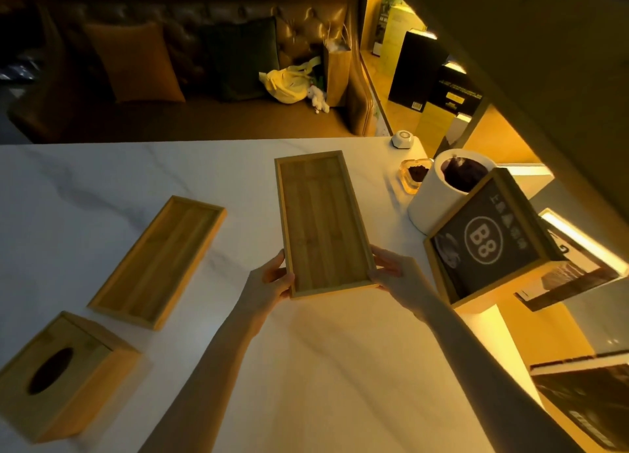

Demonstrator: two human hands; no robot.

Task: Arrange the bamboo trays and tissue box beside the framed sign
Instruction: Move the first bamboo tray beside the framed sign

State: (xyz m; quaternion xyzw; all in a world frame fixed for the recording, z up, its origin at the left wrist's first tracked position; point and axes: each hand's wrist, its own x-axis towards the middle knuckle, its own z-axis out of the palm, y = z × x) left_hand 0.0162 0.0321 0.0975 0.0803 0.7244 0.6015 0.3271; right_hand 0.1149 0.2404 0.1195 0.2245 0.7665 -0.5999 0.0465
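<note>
Bamboo tray gripped at near corners by left hand and right hand, long axis toward 12 o'clock, above white table. At 3 o'clock, framed sign reading "B8". At 9 o'clock, second tray, pointing 1 o'clock. At 8 o'clock, tissue box.

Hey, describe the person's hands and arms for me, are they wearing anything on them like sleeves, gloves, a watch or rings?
Both arms are bare for as far as the picture shows them: no sleeves in view. The left hand and the right hand have no gloves. No watch, bracelet or ring shows on either wrist or on the fingers that can be seen, though the warm, dim light makes small details hard to tell.
</note>
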